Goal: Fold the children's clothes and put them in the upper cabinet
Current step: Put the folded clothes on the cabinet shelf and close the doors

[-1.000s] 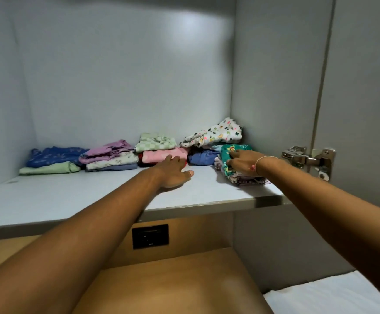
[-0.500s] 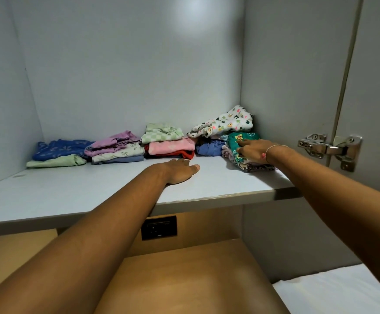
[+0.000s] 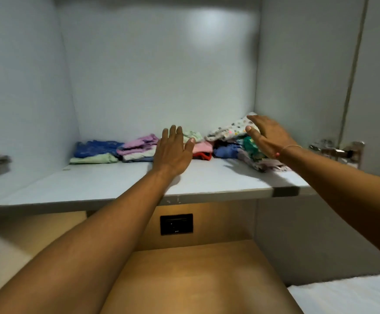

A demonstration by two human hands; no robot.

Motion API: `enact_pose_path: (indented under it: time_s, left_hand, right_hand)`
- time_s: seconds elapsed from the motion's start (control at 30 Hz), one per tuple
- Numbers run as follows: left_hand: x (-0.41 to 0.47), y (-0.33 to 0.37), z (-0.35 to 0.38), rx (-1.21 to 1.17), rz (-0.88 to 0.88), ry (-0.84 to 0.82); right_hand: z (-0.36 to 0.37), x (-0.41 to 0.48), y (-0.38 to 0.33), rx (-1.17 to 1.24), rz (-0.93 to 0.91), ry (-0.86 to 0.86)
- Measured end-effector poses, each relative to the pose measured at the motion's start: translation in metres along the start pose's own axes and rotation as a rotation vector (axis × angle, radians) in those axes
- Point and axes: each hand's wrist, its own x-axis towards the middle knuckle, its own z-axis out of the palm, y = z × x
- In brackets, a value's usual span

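Both hands [image 3: 220, 146] (open) above clothes [image 3: 139, 148]

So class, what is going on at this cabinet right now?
A person is reaching into the upper cabinet with both bare hands. Folded children's clothes sit in small stacks along the back of the shelf. The left hand is open, raised in front of the middle stacks, holding nothing. The right hand, also open, is over the rightmost stack, by the white patterned garment on top.
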Motion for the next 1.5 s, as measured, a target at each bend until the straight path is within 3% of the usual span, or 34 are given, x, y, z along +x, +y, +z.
enact_pose_path:
  time_s: [0.2, 0.47, 0.73, 0.83, 0.93, 1.07, 1.33, 1.5]
  left_hand:
    - [-0.076, -0.016, -0.095, 0.091, -0.103, 0.392]
    - [-0.224, -0.001, -0.23, 0.241, -0.306, 0.749]
    - [-0.354, 0.008, -0.339, 0.387, -0.306, 1.164]
    - [-0.385, -0.005, -0.369, 0.522, -0.409, 1.15]
    - [-0.404, -0.02, -0.385, 0.754, -0.516, 1.035]
    - [-0.409, -0.037, -0.389, 0.893, -0.471, 0.833]
    - [-0.411, -0.032, -0.385, 0.808, -0.368, 0.837]
    - [-0.396, 0.002, -0.359, 0.613, -0.105, 0.876]
  right_hand:
    - [-0.04, 0.01, -0.097, 0.025, -0.368, 0.156]
    - [-0.087, -0.008, -0.26, 0.177, -0.742, 0.251]
    - [-0.158, -0.066, -0.435, 0.251, -1.131, 0.41]
    - [-0.186, -0.083, -0.49, 0.242, -1.245, 0.512]
    - [-0.212, -0.096, -0.535, 0.187, -1.317, 0.61]
    - [-0.227, -0.108, -0.57, 0.025, -1.411, 0.654]
    - [-0.226, -0.114, -0.555, -0.028, -1.376, 0.614]
    - [-0.223, -0.108, -0.498, 0.05, -1.37, 0.687]
